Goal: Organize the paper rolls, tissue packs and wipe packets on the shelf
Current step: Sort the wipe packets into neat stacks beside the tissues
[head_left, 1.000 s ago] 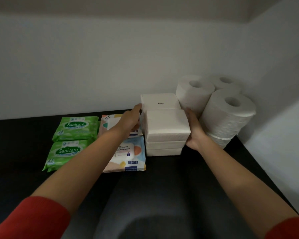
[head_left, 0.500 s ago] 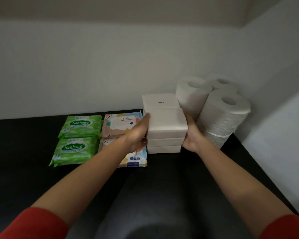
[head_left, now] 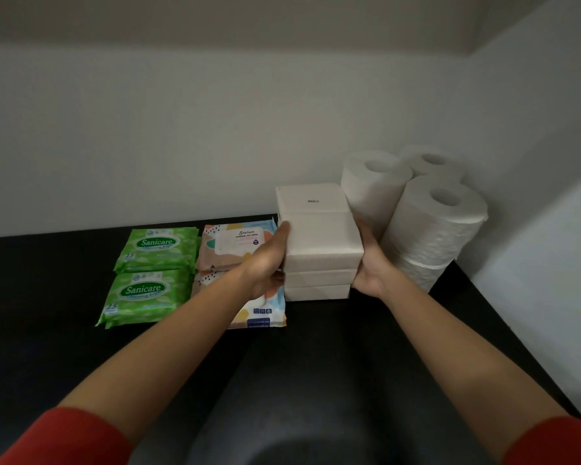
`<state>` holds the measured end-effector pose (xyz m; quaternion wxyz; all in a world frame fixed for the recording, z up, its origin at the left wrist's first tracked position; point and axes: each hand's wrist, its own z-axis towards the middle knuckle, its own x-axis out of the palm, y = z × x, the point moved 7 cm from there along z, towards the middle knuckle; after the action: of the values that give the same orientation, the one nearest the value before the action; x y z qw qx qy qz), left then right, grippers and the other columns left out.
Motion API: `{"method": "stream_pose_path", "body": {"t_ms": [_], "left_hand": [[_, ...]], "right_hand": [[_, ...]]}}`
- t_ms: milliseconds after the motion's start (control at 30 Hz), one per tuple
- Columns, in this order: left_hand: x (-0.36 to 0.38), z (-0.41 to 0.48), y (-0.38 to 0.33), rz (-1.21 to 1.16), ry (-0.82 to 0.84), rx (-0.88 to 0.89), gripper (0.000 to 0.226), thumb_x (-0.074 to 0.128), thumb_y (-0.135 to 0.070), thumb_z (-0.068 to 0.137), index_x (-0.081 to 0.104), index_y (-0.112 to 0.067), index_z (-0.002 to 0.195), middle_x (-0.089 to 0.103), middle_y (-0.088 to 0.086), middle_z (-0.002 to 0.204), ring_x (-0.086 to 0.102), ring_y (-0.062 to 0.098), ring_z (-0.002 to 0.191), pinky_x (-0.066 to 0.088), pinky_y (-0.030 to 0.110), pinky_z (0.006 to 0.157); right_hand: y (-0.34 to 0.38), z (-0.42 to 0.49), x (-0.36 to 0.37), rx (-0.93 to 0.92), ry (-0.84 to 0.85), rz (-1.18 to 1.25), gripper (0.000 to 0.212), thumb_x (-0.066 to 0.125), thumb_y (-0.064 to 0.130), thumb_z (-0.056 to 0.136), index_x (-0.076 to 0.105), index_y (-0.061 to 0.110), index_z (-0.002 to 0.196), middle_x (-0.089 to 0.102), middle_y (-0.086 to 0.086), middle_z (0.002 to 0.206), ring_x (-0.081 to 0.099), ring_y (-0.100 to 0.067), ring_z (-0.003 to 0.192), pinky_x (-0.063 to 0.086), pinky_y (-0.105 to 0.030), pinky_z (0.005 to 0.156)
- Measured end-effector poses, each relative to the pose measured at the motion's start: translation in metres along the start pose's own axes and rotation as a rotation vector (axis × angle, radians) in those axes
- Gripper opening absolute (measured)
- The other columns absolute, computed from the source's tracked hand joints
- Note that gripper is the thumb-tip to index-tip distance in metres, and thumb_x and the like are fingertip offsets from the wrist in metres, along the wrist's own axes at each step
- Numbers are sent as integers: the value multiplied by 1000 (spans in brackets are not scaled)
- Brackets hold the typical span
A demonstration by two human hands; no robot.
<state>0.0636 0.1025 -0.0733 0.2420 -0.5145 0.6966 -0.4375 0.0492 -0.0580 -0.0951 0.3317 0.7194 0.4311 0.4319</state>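
A front stack of three white tissue packs (head_left: 319, 253) stands on the black shelf (head_left: 316, 330), with a second white tissue stack (head_left: 311, 199) right behind it. My left hand (head_left: 269, 260) presses flat on the front stack's left side. My right hand (head_left: 369, 266) presses on its right side. Several white paper rolls (head_left: 440, 219) are stacked in the right corner. Left of the tissues lie two patterned wipe packets (head_left: 235, 239), the front one partly hidden by my left arm. Two green Sanicare wipe packets (head_left: 148, 292) lie further left.
A white back wall (head_left: 215, 146) and a white side wall (head_left: 550, 229) close off the shelf's far and right sides. The dark shelf surface stretches left of the green packets and toward me.
My left hand came off the rear area beside the wipe packets and settled on the front tissue stack's left side. My right hand stayed on the stack's right side.
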Motion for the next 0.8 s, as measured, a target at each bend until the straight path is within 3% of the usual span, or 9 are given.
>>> {"method": "stream_pose_path", "body": {"t_ms": [133,267,333,433,567,633,700,800], "left_hand": [[-3,4,-1,26,-10,6,48,33,-60,94,51,-17,105,61,12,101,58,24,92,45,36,82],[-13,9,-7,121,-62,20,76,32,-71,87,41,-16,138,52,18,133,51,33,118,40,45,105],[-20,9,-16,143,-117,37,75,30,-68,90,34,-15,144,44,17,142,46,34,125,37,45,108],[-36,8,-30,144,-222,71,70,30,-61,94,33,-11,144,44,17,140,47,32,123,37,42,107],[-58,8,-35,220,-307,85,59,41,-51,94,45,-9,134,54,10,119,53,24,100,45,36,91],[-69,6,-36,272,-348,124,41,47,-41,94,56,-7,116,56,6,103,53,22,94,45,34,88],[-79,3,-37,380,-386,185,28,52,-30,94,61,-7,108,61,6,110,55,23,101,45,31,89],[-87,-3,-37,608,-415,261,41,57,-21,92,53,-13,133,54,7,135,52,23,119,39,28,95]], "right_hand": [[2,-2,0,-7,-12,2,63,45,64,86,63,16,122,66,-14,118,63,-30,106,48,-42,93],[4,-3,-10,16,-72,9,62,40,70,85,66,21,114,71,-11,109,65,-28,102,51,-42,86],[9,-5,-14,8,-102,1,63,40,71,84,64,21,114,70,-10,110,64,-28,105,50,-42,88],[20,-5,-15,-67,-156,-22,62,45,67,84,62,18,118,69,-11,113,64,-29,106,48,-44,97],[46,-15,2,-189,-272,-255,72,52,70,71,60,19,121,62,-8,125,57,-25,116,39,-43,107],[61,-19,16,-266,-279,-433,64,51,61,82,56,15,125,54,-9,136,49,-27,125,33,-39,110],[75,-26,26,-362,-323,-639,59,47,48,93,43,10,138,43,-8,145,40,-26,132,29,-31,103],[87,-41,46,-501,-364,-833,63,53,46,91,36,14,143,37,-7,149,32,-23,137,27,-29,105]]}}
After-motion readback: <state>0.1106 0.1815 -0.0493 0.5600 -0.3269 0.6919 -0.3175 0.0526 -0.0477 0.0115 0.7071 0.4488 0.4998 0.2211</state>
